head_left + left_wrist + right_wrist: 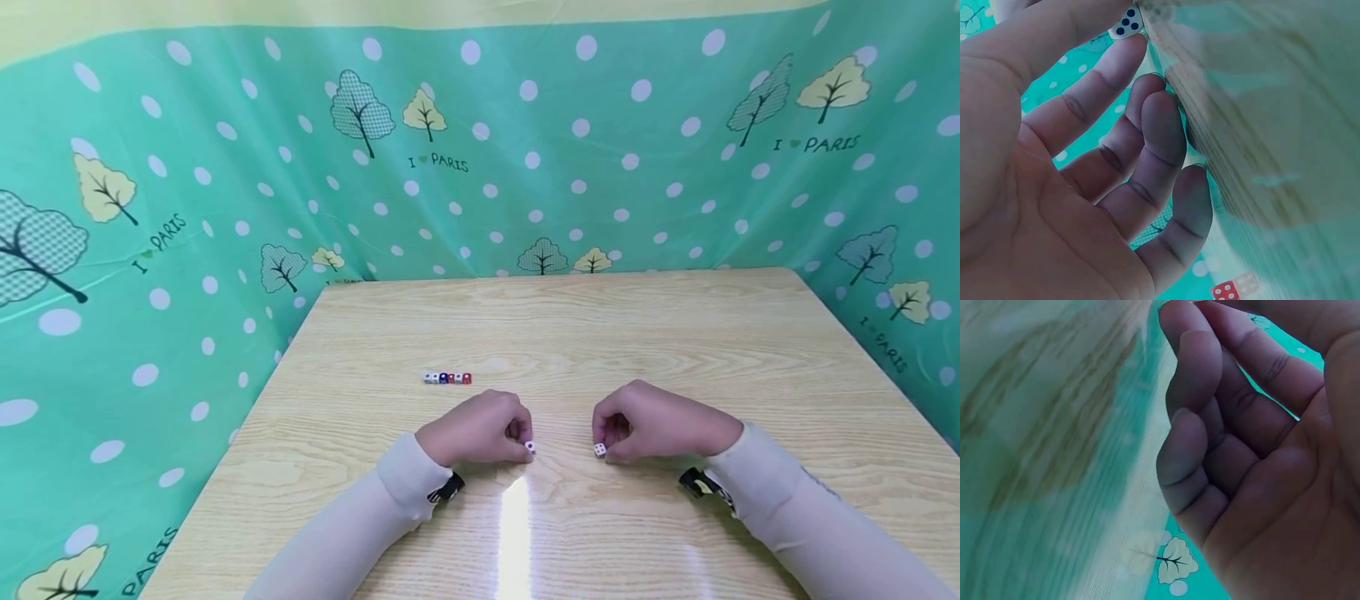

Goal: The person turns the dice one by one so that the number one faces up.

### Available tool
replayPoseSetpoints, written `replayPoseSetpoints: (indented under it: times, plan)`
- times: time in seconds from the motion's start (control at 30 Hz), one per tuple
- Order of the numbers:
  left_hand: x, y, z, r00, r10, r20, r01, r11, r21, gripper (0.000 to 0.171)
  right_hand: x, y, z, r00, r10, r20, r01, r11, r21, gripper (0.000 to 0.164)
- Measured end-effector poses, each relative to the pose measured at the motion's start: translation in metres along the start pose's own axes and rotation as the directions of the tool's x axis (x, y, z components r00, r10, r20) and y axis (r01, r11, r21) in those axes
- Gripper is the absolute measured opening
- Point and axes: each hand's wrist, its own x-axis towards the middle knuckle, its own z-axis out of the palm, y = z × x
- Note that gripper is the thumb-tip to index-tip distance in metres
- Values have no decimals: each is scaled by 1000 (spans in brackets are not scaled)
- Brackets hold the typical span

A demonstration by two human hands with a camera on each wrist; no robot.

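In the head view my left hand pinches a white die between thumb and index finger, low at the table surface. The left wrist view shows dark pips on this white die, with the other fingers curved below it. Across a small gap, my right hand holds a second white die by thumb and fingertip, also at the table. That die is out of sight in the right wrist view, where only the curled fingers and palm show. Beyond the left hand lies a row of several dice, white, blue and red.
A light wood-grain table spreads under both hands. Green dotted cloth with tree prints hangs behind it and at both sides. A bright light reflection lies on the tabletop near the front. Black straps circle the wrists.
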Motion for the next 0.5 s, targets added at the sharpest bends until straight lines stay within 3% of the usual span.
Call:
replayPoseSetpoints:
  times: [0.5]
  plan:
    - [-1, 3, -2, 1000, 14, 14, -14, 1000, 14, 19, -2, -1, -1, 999, 31, 10, -30, 999, -41, 20]
